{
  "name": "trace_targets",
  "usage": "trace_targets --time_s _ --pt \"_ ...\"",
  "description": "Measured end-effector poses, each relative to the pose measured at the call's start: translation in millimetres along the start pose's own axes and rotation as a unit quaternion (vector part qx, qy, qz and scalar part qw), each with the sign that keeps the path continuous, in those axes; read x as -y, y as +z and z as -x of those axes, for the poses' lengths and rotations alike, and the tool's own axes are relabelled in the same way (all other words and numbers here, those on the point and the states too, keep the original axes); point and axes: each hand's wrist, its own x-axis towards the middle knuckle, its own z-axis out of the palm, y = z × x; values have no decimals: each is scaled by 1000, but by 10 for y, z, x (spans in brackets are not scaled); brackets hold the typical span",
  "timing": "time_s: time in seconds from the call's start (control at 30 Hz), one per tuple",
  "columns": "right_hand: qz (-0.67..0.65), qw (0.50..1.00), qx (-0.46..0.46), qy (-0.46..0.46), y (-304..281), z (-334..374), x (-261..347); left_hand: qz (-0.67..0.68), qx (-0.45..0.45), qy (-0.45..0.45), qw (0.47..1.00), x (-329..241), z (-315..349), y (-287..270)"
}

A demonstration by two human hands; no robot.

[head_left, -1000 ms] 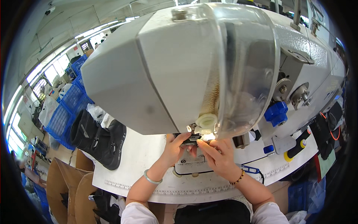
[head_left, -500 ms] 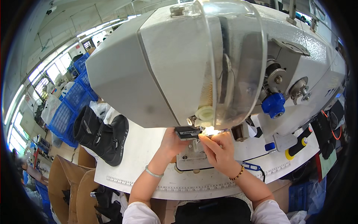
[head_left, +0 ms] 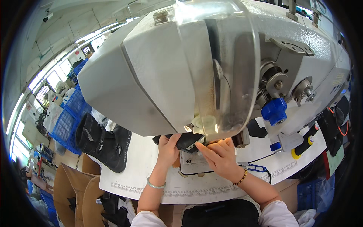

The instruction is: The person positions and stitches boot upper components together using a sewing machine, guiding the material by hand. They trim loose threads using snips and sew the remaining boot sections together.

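Observation:
Under the head of a large grey sewing machine (head_left: pixel 157 72), a black fabric piece (head_left: pixel 188 141) with pale printing is tilted above the machine bed (head_left: pixel 194 162). My left hand (head_left: pixel 168 150) grips its near left part, the thumb on top and the fingers partly out of sight beneath. At the right end of the piece, my right hand (head_left: pixel 221 159) has its fingers bent and drawn together, fingertips at the edge beside the printing. The needle area is hidden behind the clear plastic guard (head_left: pixel 230 75).
Black boots (head_left: pixel 107 147) stand on the white table (head_left: pixel 151 189) at left, near blue crates (head_left: pixel 70 121). Cardboard boxes (head_left: pixel 66 193) with dark scraps stand below left. Blue-handled thread snips (head_left: pixel 253 167) lie right of my right hand; a black-and-yellow thread cone (head_left: pixel 302 145) is farther right.
The black piece has turned and tilted, showing more of its dark surface. My left thumb now lies over it, and the bright light by the needle is mostly hidden. The view has shifted slightly.

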Motion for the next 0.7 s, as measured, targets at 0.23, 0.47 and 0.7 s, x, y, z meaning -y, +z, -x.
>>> trace_targets --time_s 0.23,0.47,0.7 --pt "-53 998 -22 5 17 30 -15 -155 -22 41 987 104 120 -71" --pt "-45 999 -5 6 -2 22 -26 79 -41 -75 993 49 79 -39" --pt "-72 997 -4 23 -76 14 10 20 -22 -149 988 -41 94 184"
